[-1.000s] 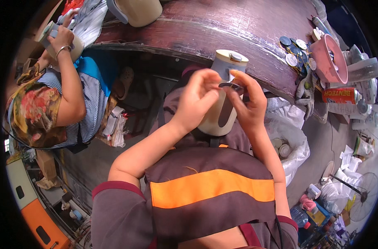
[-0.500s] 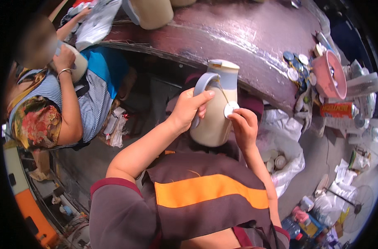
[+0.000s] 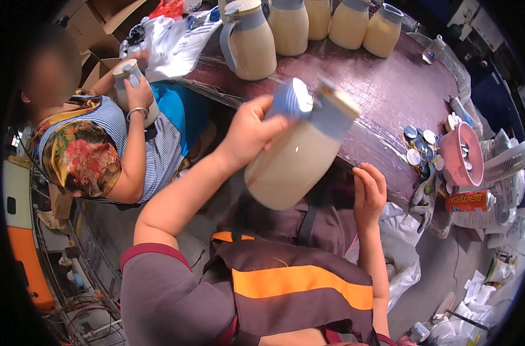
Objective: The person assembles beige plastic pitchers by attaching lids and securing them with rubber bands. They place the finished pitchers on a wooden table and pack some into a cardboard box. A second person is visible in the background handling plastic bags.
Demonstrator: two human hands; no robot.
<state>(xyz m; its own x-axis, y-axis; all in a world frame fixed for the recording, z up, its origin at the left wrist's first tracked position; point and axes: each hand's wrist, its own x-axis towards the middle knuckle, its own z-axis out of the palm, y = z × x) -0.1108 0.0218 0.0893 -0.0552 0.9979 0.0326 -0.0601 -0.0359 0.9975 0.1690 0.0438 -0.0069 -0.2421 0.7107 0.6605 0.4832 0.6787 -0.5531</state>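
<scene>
My left hand [image 3: 251, 132] is closed round the blue-grey handle of a beige vacuum jug [image 3: 294, 167]. The jug is off the table, over my lap, its blue-grey neck and pale top leaning to the right. Motion blurs the handle and the spout end. Apart from the jug, by the table's near edge, my right hand [image 3: 370, 193] is raised with fingers stretched upward and nothing visible in it. Several similar jugs [image 3: 253, 49] stand on the dark red table [image 3: 415, 75] at the far side.
Blue and white round tags on strings [image 3: 424, 147] lie at the table's right, beside a pink basket [image 3: 463, 153] and a red can [image 3: 469, 200]. At left, a co-worker holds another jug [image 3: 124, 95] near clear plastic bags [image 3: 179, 46]. A white sack [image 3: 398, 262] sits right of my lap.
The jug has risen and tilted right in my left hand. My right hand, which pinched a white round tag on a string at the jug, has moved away from it. My view has shifted.
</scene>
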